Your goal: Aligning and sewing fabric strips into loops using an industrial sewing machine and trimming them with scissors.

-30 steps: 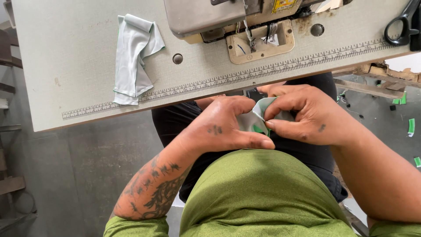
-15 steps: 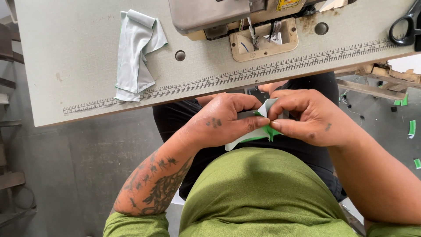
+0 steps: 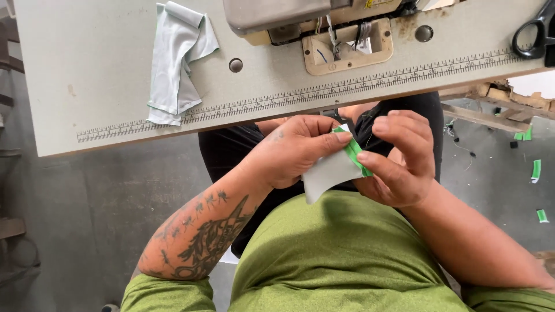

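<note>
Over my lap, below the table's front edge, both hands hold a small pale grey fabric piece (image 3: 326, 173) with a green strip (image 3: 354, 152) along its upper edge. My left hand (image 3: 295, 151) pinches the top of the piece with thumb and fingers. My right hand (image 3: 399, 159) grips the green strip between thumb and forefinger. The lower corner of the grey piece hangs free over my green shirt.
The sewing table (image 3: 104, 75) has a printed ruler along its front edge. A folded pale grey cloth (image 3: 176, 58) lies on it at the left. The sewing machine (image 3: 300, 17) stands at the top centre, black scissors (image 3: 535, 32) at the right. Green scraps (image 3: 536, 170) lie on the floor.
The hands have drawn slightly apart and the grey piece has unfolded, so more of it hangs below. The green strip now shows along its edge.
</note>
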